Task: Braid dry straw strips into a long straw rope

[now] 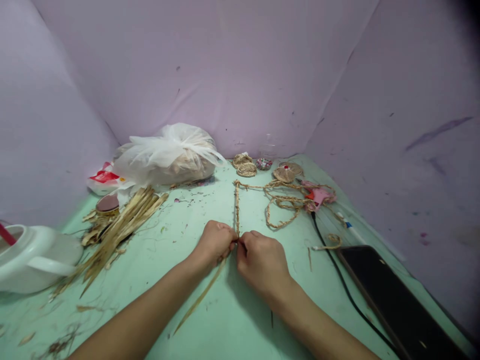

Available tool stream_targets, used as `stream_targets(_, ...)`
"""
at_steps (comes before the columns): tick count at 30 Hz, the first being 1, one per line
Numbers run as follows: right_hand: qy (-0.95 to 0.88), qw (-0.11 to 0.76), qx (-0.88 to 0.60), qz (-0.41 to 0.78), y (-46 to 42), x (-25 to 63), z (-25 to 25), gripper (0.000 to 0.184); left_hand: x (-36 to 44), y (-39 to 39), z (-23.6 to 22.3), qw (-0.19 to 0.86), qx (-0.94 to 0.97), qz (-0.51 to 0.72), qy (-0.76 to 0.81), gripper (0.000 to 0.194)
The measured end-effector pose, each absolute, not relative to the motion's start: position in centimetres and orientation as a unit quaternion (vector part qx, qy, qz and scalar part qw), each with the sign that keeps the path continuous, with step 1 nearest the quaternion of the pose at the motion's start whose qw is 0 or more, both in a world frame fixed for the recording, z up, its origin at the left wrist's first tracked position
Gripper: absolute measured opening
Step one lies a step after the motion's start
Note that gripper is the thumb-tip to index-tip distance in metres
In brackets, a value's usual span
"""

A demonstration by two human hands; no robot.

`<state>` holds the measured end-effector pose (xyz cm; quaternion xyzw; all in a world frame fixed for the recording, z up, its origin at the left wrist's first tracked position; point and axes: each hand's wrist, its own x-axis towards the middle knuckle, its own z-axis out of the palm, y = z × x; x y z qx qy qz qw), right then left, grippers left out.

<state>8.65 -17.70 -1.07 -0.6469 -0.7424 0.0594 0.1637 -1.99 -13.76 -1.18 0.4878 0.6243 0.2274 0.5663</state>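
A twisted straw-coloured cord (237, 205) runs straight away from my fingers, bends at its far end and trails right into loose loops. Both hands meet at its near end. My left hand (217, 242) is closed in a pinch on the cord, and a flat dry fibre strip (200, 300) hangs from beneath it toward me. My right hand (262, 260) is closed too, pinching the cord's end beside the left. The fingertips hide the exact point where strands join. A thin dark strand end (272, 319) shows below my right wrist.
On the left lie a bundle of dry fibre strips (127, 220), a white watering can (37, 260) and a stuffed white plastic bag (168, 155). Coiled fibre pieces (246, 169) and a jar of beads (264, 163) stand behind. Rightward are a pink glue gun (317, 196), its black cable (337, 275) and a phone (393, 300).
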Motion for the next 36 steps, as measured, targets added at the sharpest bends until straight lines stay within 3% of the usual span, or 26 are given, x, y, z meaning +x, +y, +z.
stream_targets(7,-0.744,0.202,-0.637,0.029,-18.4,8.0,-2.4,0.021,-3.0,-13.2,-1.4,0.626,0.477,0.228,0.574,0.011)
stream_targets(15,-0.769,0.227,-0.594,0.064,-19.4,7.5,-3.1,0.021,-3.2,-12.9,-1.5,0.601,0.536,0.207,0.556,0.009)
stream_targets(19,-0.737,0.264,-0.604,0.148,-19.1,8.4,-2.2,0.024,-3.6,-12.7,-1.3,0.585,0.574,0.189,0.541,0.010)
stream_targets(24,-0.557,0.390,-0.654,0.332,-16.9,9.8,-1.5,0.019,-4.0,-12.6,-0.5,0.585,0.589,0.156,0.536,0.011)
stream_targets(27,-0.449,0.366,-0.593,0.559,-15.7,9.4,-1.2,0.012,-4.0,-12.5,-0.6,0.595,0.590,0.161,0.521,0.010)
stream_targets(29,-0.413,0.321,-0.562,0.641,-15.4,8.8,-1.0,0.008,-4.0,-12.4,-1.0,0.591,0.595,0.168,0.518,0.010)
stream_targets(32,-0.444,0.298,-0.577,0.618,-15.2,8.5,-1.3,0.012,-4.3,-12.2,-1.5,0.580,0.610,0.170,0.512,0.010)
stream_targets(36,-0.457,0.337,-0.589,0.575,-15.0,8.9,-2.3,0.014,-4.6,-12.1,-1.0,0.522,0.668,0.155,0.508,0.009)
